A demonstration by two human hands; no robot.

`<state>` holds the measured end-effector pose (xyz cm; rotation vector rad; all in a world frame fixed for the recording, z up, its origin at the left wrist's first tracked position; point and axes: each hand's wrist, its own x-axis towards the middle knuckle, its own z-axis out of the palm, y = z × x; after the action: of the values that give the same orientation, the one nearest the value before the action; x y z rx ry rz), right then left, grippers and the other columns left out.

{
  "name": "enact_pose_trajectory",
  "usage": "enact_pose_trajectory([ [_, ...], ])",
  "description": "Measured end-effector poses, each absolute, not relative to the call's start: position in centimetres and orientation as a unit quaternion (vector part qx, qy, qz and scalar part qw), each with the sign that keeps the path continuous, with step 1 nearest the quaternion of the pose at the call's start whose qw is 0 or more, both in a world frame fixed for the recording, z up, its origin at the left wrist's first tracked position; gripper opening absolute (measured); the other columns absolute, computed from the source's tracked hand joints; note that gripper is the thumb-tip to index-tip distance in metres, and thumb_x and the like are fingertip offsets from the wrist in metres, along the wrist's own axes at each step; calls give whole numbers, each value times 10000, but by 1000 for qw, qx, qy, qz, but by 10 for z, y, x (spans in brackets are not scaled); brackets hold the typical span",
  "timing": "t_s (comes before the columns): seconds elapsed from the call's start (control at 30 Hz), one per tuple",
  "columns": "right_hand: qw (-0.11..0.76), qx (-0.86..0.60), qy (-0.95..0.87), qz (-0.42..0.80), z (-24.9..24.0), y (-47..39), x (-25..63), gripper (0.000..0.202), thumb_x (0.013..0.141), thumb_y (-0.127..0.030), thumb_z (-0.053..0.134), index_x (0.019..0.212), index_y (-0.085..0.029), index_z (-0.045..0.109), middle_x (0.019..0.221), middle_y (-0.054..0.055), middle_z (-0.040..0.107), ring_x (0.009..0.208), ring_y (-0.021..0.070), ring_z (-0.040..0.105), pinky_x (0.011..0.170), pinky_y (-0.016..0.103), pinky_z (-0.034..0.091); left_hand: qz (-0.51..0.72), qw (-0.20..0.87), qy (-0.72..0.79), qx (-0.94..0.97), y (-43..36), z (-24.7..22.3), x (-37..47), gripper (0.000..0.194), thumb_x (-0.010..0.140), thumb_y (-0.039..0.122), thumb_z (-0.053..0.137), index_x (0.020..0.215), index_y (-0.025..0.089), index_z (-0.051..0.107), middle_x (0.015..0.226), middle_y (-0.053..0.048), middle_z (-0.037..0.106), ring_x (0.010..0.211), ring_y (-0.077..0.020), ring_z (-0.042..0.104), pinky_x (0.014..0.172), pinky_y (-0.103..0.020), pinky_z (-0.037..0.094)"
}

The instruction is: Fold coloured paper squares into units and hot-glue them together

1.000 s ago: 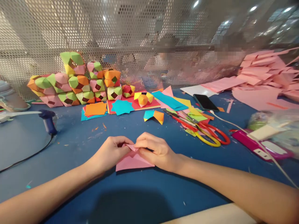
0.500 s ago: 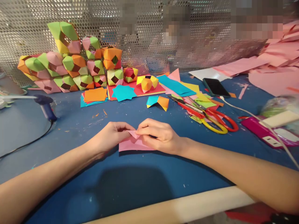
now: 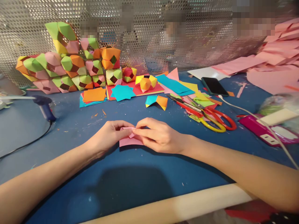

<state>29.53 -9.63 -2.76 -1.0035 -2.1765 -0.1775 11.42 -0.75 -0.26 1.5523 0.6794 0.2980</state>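
A piece of pink paper is between my hands, above the blue table, with its far part folded over. My left hand pinches the folded part between thumb and fingers. From the other side, my right hand pinches the same fold, fingertips almost meeting those of the left, and its lower fingers cover the paper's right end. Just beyond the hands stands a small folded blue and orange paper piece.
Folded paper balls are stacked at the back left against a perforated metal panel. Orange sheets and blue sheets lie ahead. Scissors, a phone and a magenta power strip are rightward; a glue gun is left.
The fingertips of both hands have shifted slightly along the pink paper's fold, and more of the far part is turned over. My right hand has moved a little left.
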Motion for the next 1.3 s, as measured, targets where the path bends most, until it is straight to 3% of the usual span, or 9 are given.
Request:
enact_pose_trajectory([
  [0.17,437,-464,-766,85,-24,-99,286,158,866,-144,527,987,-133,627,885,68,614,790,124,590,718,264,508,152,574,303,745,-8,-2,112,219,795,335,587,892,165,685,884,-38,703,798,-160,614,738,-269,462],
  [0.33,423,-566,-692,149,-22,-98,281,75,814,-182,595,877,-147,616,797,21,613,697,113,563,646,242,474,168,504,293,795,-13,5,112,231,814,361,563,884,185,694,871,-16,708,789,-150,606,721,-246,456],
  [0.63,424,-543,-717,106,-25,-97,286,79,818,-120,548,806,-141,623,710,10,577,632,103,519,612,236,435,161,475,300,812,-15,1,113,300,815,420,549,932,183,691,854,-23,707,753,-159,596,657,-241,458],
  [0.93,436,-528,-723,93,-27,-95,288,114,827,-107,538,854,-143,642,750,26,602,663,104,542,637,234,450,157,504,292,797,-9,0,113,337,846,418,514,1037,211,698,1029,-15,707,967,-187,616,874,-265,441],
  [1.3,444,-528,-716,108,-28,-95,287,120,820,-110,551,865,-138,659,767,34,621,681,108,561,641,232,459,135,474,301,816,-10,2,113,378,826,455,519,1046,206,699,990,-23,719,917,-214,627,811,-283,475],
])
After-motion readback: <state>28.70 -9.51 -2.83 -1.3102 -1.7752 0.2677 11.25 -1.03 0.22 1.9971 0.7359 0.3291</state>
